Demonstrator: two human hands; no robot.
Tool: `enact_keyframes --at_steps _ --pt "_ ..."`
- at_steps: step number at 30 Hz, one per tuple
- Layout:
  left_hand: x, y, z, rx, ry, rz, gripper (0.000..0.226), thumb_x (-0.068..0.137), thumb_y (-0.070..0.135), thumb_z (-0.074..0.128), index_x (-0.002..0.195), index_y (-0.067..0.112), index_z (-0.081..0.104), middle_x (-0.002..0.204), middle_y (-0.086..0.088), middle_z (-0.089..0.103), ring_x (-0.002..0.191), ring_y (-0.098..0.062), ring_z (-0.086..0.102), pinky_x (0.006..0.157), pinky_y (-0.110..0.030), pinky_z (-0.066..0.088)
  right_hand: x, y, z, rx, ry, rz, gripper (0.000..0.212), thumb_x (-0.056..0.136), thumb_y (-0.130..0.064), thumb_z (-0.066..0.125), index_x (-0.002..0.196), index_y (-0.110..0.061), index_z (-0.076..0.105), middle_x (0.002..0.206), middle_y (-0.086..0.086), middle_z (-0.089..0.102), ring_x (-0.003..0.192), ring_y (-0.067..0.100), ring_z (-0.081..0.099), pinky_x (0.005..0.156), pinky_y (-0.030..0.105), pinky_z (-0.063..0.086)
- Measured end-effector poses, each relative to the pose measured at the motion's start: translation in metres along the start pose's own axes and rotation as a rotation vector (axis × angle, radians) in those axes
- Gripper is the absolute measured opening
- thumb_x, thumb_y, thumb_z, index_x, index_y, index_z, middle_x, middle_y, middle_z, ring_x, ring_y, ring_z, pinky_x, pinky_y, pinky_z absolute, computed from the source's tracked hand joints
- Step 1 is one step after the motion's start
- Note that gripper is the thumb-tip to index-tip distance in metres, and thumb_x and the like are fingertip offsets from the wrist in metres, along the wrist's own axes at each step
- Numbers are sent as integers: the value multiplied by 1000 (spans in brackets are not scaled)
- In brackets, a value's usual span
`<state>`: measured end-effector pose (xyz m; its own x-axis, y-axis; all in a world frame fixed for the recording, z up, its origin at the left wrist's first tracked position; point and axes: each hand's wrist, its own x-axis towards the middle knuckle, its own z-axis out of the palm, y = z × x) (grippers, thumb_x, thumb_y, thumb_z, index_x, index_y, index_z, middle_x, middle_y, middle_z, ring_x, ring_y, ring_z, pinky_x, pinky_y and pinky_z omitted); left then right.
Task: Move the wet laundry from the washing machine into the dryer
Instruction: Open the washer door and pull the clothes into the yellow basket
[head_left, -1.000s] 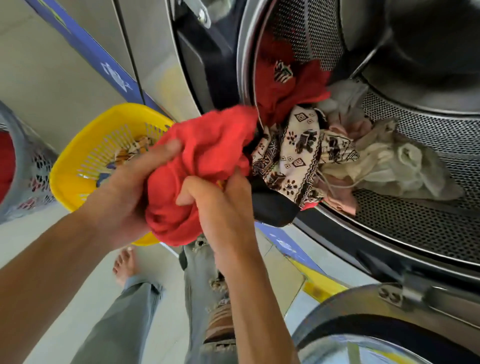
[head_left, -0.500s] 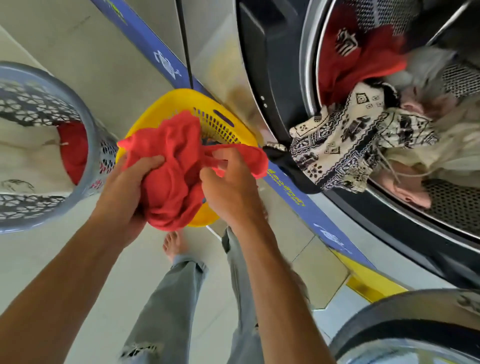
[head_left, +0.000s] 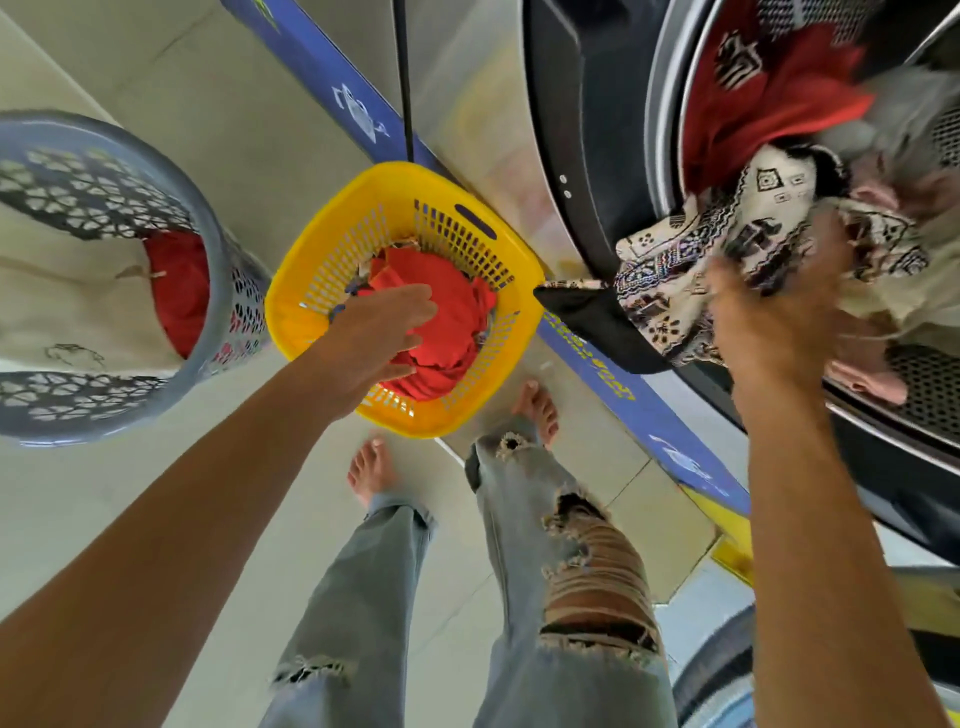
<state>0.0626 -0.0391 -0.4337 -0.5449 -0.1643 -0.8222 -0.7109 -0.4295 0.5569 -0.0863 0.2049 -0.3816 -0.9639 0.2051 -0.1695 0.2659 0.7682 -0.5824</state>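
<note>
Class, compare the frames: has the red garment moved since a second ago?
Yes. The red garment went from the washer drum's mouth leftward and down into the yellow basket; it was in both hands then.

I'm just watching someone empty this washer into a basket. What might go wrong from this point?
The patterned cloth and a black piece already hang over the washer's rim, so a pull by the right hand could drag them onto the floor. The yellow basket is filling with red cloth under the left hand, so later pieces may spill. Bare feet might slip if water drips.
</note>
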Motion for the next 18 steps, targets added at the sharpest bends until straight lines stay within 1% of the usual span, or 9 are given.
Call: enact_keyframes --at_steps 3,6,7,8,10,12,14,16,18 --pt "1 0 15 51 -32 -30 40 92 32 61 131 29 58 136 2 59 118 -22 56 84 -39 48 11 4 18 -10 26 -40 58 80 -27 68 137 -22 57 131 4 62 118 19 60 106 32 46" --pt "-4 3 27 77 -95 -71 39 88 39 63 126 36 58 135 5 58 120 -23 56 91 -45 52 3 -10 26 39 23 -14 36 83 -24 59 116 -18 72 107 0 72 87 10 64 80 19 54" --pt "-6 5 32 77 -132 -95 37 89 45 61 125 38 58 135 6 58 120 -26 57 93 -49 52 -5 -17 27 65 1 -19 32 84 -23 58 111 -18 74 98 1 72 77 9 61 73 23 54" --pt "-8 8 35 58 -184 -128 43 87 54 61 127 39 57 137 5 56 119 -28 58 93 -52 53 -17 -26 27 115 -56 -16 31 83 -21 57 108 -18 75 92 1 72 70 9 59 66 26 53" --pt "-12 14 40 -30 -312 -192 71 74 73 59 137 42 49 142 -1 54 119 -33 59 90 -55 53 -43 -42 27 258 -197 22 30 80 -16 57 102 -22 76 82 -3 71 63 9 58 61 28 48" --pt "-14 20 46 -164 -453 -205 77 72 80 54 139 42 47 141 -5 57 123 -38 57 94 -63 47 -67 -52 21 335 -299 35 31 75 -15 56 97 -23 76 74 -10 68 64 11 58 62 30 46" --pt "-17 28 55 -293 -562 -161 67 82 74 47 131 31 60 130 -7 66 120 -36 61 96 -64 45 -85 -55 12 361 -396 -5 33 72 -15 54 96 -22 76 73 -11 67 66 10 59 64 30 44" --pt "-22 38 66 -347 -594 -97 56 85 60 50 117 20 71 119 -10 71 111 -29 67 91 -51 54 -100 -60 1 371 -534 -82 34 72 -14 55 97 -21 77 75 -10 71 67 5 62 64 29 48" --pt "-27 43 71 -348 -641 -88 41 86 41 60 110 11 73 114 -12 72 107 -28 68 89 -42 58 -107 -62 -9 323 -685 -194 32 74 -13 58 99 -19 78 85 -8 75 74 1 67 72 27 56"
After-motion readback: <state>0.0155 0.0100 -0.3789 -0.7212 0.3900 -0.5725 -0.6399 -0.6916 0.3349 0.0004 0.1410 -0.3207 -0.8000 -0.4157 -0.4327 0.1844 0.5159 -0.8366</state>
